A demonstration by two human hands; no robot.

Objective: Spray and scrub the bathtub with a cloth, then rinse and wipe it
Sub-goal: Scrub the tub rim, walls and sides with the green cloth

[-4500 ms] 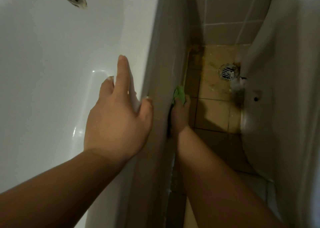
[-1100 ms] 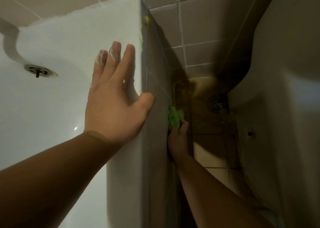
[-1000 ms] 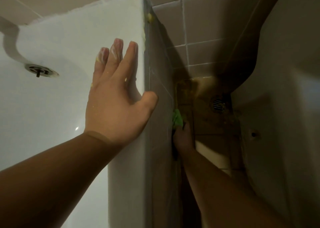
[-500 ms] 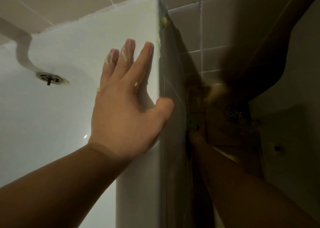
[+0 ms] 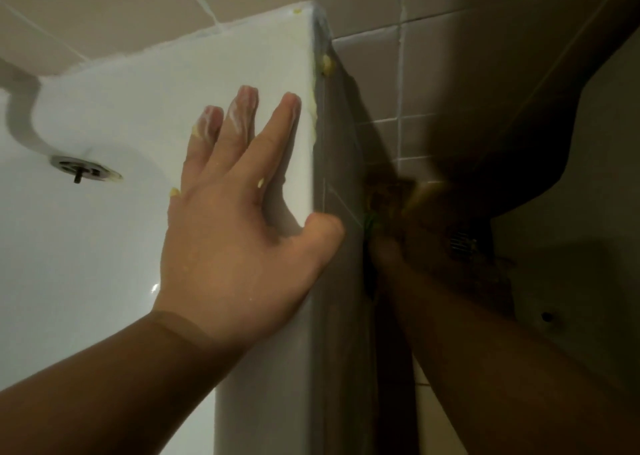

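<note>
The white bathtub [image 5: 104, 247] fills the left of the head view, its rim running up to a corner at the tiled wall. My left hand [image 5: 239, 233] lies flat on the rim [image 5: 294, 74], fingers straight and smeared with white foam, thumb over the outer edge. My right hand [image 5: 384, 250] reaches down in deep shadow beside the tub's tiled outer side [image 5: 341, 264]. It holds a green cloth [image 5: 370, 221] against that side; only a sliver of the cloth shows.
The tub drain [image 5: 85, 170] sits at the left. A floor drain [image 5: 462, 243] lies in the dark floor corner. A white toilet or basin body [image 5: 571, 247] stands close on the right, leaving a narrow gap. Yellow residue spots the rim's corner edge [image 5: 325, 63].
My right hand and the green cloth have sunk deeper into shadow along the tub's side, so the cloth is nearly hidden. My left hand stays flat on the rim; the view has shifted toward the corner.
</note>
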